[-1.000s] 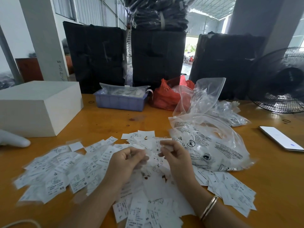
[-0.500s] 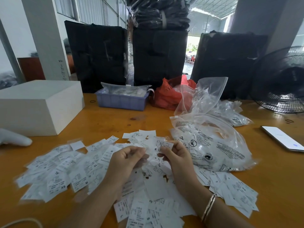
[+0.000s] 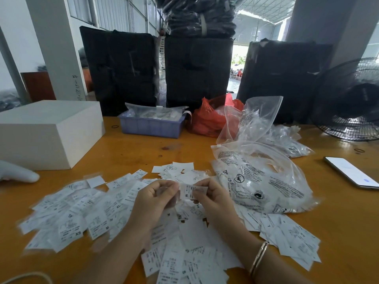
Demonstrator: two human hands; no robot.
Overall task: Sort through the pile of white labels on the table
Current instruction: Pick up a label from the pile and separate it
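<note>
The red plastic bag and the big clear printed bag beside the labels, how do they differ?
The red plastic bag is opaque and unprinted; the clear printed bag is see-through with black text and symbols. The red plastic bag sits at the table's far side beside the blue tray; the clear printed bag lies nearer, against the labels. Both are crumpled plastic.

paper labels, glossy wooden table
</note>
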